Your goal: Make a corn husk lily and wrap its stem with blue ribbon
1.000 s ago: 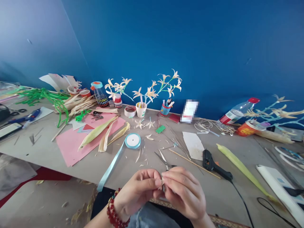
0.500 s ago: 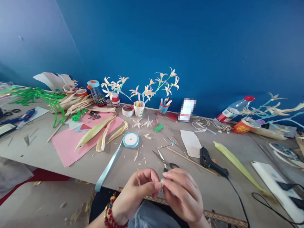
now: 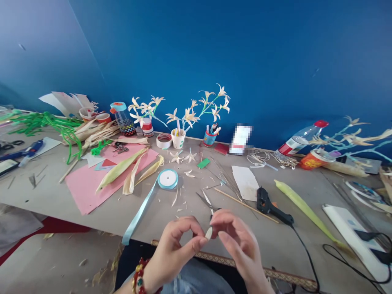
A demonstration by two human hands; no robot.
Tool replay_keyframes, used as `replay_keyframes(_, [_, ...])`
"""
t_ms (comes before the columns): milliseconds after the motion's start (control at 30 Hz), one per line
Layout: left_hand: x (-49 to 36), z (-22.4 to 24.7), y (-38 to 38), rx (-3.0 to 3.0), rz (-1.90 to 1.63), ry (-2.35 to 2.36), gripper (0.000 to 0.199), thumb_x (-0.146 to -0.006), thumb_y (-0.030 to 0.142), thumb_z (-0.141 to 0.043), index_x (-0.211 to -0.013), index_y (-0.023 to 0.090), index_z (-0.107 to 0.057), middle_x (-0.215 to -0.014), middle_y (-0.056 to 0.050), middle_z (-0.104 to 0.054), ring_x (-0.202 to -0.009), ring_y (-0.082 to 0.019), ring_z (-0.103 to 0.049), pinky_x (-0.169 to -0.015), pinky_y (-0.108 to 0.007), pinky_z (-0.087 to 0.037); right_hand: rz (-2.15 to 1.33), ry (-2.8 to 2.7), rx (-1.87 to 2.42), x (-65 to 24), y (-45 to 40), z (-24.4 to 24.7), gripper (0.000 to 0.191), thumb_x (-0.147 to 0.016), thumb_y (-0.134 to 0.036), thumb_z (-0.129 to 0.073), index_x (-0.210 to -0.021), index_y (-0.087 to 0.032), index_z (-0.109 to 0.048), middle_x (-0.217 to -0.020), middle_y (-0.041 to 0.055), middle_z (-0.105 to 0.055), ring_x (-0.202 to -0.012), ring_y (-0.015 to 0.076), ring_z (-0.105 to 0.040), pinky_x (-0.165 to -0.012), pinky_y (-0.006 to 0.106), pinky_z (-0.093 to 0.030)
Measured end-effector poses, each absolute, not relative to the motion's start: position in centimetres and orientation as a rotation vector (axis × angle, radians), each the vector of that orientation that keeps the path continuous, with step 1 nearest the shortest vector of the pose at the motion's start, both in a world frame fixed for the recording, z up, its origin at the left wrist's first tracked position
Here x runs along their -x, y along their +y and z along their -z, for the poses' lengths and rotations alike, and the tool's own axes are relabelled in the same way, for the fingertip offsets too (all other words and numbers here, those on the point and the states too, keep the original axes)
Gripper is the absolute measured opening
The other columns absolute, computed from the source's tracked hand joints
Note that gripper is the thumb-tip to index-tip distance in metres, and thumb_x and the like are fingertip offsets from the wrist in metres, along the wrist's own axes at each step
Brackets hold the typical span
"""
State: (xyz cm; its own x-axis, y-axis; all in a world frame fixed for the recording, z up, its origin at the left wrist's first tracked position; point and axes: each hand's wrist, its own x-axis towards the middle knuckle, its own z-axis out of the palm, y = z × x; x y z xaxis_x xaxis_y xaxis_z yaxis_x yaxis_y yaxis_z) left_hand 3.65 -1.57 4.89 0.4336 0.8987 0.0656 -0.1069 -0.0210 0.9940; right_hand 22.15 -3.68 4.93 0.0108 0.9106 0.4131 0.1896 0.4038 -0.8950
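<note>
A small pale petal [image 3: 208,233] is pinched at its lower end between the thumb and forefinger of my left hand [image 3: 183,241], just above the table's front edge. My right hand [image 3: 240,241] curves close by on the other side, its thumb and fingers apart; its fingertips are near the petal, and I see nothing between them. Just beyond the hands lie scissors [image 3: 208,203], their handles partly hidden behind my right fingers. Farther off on the table are petal scraps [image 3: 189,174] and a roll of light blue ribbon [image 3: 168,179] with its tail hanging over the edge.
A black glue gun [image 3: 271,206] with a cord lies to the right, beside a corn husk [image 3: 301,208] and a white power strip [image 3: 352,241]. Pink paper [image 3: 81,188] is on the left. Husk flowers stand in a paper cup [image 3: 178,139] by the wall.
My right thumb and fingers have parted and drawn back from the petal. It now shows upright in my left pinch, where before both hands' fingertips met around it.
</note>
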Motion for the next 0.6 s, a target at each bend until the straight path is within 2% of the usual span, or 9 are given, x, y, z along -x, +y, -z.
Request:
replay_keyframes(100, [-3.7, -4.8, -1.6, -1.430, -0.983, 0.790, 0.021, -0.088, 0.032, -0.065, -0.075, 0.016, -0.063, -0.073, -0.004, -0.061, -0.074, -0.016, -0.056, -0.073, -0.027, -0.042, -0.984, -1.385, 0.984, -21.2, -3.8, -5.0, 0.015, -0.090, -0.030, -0.061, -0.080, -0.018, -0.062, -0.079, 0.0034, -0.059, -0.061, 0.0143, -0.058, -0.052, 0.024, -0.051])
replay_keyframes(300, [-3.8, -4.9, -1.6, -1.355, -0.957, 0.813, 0.019, -0.087, 0.031, -0.065, -0.076, 0.016, -0.061, -0.072, -0.002, -0.060, -0.070, -0.015, -0.053, -0.070, -0.025, -0.041, -1.240, -1.242, 1.016, -20.9, -3.7, -3.8, 0.022, -0.090, -0.033, -0.063, -0.075, -0.019, -0.057, -0.073, -0.0015, -0.052, -0.056, 0.0107, -0.050, -0.051, 0.021, -0.046])
replay_keyframes(433, [-4.0, -5.0, -1.5, -1.132, -0.916, 0.776, 0.022, -0.084, 0.031, -0.068, -0.073, 0.015, -0.058, -0.068, 0.000, -0.054, -0.066, -0.012, -0.047, -0.064, -0.023, -0.038, -1.413, -1.118, 0.991, -20.6, -3.9, -3.8, 0.027, -0.085, -0.040, -0.067, -0.073, -0.019, -0.056, -0.072, -0.0021, -0.050, -0.054, 0.0101, -0.048, -0.050, 0.021, -0.045])
replay_keyframes(600, [-4.3, -4.0, -1.6, -0.756, -0.835, 0.623, 0.018, -0.079, 0.026, -0.069, -0.074, 0.015, -0.056, -0.065, 0.001, -0.050, -0.061, -0.011, -0.045, -0.062, -0.023, -0.037, -1.549, -0.927, 0.981, -20.0, -4.1, -4.2, 0.029, -0.078, -0.039, -0.074, -0.070, -0.018, -0.056, -0.065, -0.0039, -0.050, -0.052, 0.0096, -0.047, -0.050, 0.021, -0.046])
